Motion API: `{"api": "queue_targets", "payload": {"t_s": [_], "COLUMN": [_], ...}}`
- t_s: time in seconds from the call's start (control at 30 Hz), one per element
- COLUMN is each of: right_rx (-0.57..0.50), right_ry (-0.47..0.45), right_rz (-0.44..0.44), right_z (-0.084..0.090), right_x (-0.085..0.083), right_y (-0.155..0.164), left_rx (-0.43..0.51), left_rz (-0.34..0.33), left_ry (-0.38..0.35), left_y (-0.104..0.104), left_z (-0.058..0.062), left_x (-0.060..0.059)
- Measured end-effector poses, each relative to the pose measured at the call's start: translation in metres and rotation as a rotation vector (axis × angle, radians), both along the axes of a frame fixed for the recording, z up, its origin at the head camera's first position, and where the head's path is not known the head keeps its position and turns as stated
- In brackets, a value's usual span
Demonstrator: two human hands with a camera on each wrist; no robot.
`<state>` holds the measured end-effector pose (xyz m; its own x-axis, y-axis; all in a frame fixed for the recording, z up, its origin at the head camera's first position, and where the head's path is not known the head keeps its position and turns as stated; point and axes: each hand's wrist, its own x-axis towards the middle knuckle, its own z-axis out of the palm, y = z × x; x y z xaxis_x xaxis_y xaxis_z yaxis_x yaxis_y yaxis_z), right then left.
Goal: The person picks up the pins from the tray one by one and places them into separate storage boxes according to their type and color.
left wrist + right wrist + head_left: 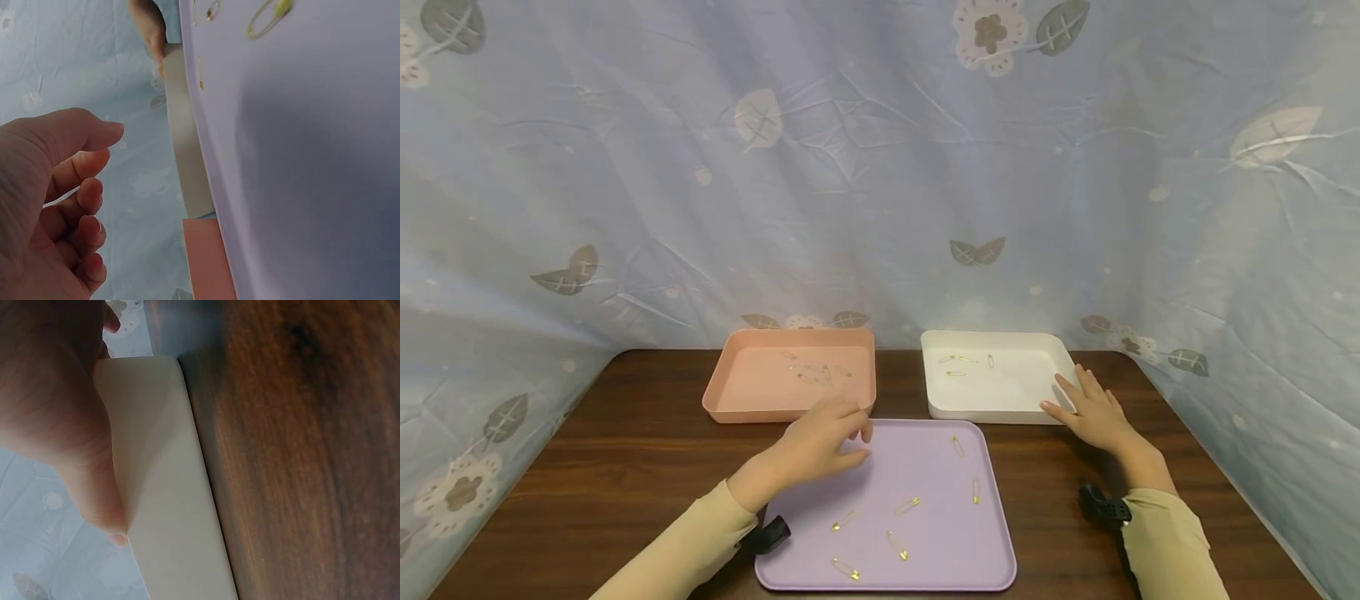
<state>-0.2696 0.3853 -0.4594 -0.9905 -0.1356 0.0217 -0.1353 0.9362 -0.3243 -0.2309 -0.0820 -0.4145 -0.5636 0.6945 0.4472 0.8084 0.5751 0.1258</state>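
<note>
With several gold safety pins [907,505] left on the lilac tray [992,533], the left hand [820,446] hovers loosely curled and empty, the right hand [1093,412] flat against the white tray [1000,412].

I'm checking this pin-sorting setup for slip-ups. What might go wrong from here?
The left hand hovers with curled fingers over the purple tray; the small safety pins lie flat and may slip from a pinch. The pink tray sits close behind, so a reach might nudge it. The right hand rests on the white tray and might shift it.
</note>
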Motion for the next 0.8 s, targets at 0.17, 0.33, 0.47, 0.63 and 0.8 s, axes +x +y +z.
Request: {"api": "queue_targets", "payload": {"t_s": [0.17, 0.33, 0.47, 0.63, 0.8], "right_rx": [0.011, 0.017, 0.017, 0.009, 0.012], "right_ry": [0.016, 0.024, 0.018, 0.025, 0.017], "right_rz": [-0.004, -0.003, -0.003, 0.001, -0.001], "right_z": [0.0, 0.001, 0.0, -0.001, -0.001], "right_x": [0.001, 0.001, 0.001, 0.001, 0.001], "right_y": [-0.001, -0.003, -0.002, -0.001, -0.001], "left_rx": [-0.029, -0.073, -0.111, -0.191, -0.251], "left_rz": [0.005, -0.017, -0.048, -0.062, -0.069], "left_ry": [-0.002, -0.097, -0.172, -0.269, -0.338], "left_y": [-0.009, -0.015, -0.019, -0.021, -0.02], "left_z": [-0.004, -0.005, -0.006, -0.006, -0.005], "left_x": [0.012, 0.023, 0.025, 0.025, 0.027]}}
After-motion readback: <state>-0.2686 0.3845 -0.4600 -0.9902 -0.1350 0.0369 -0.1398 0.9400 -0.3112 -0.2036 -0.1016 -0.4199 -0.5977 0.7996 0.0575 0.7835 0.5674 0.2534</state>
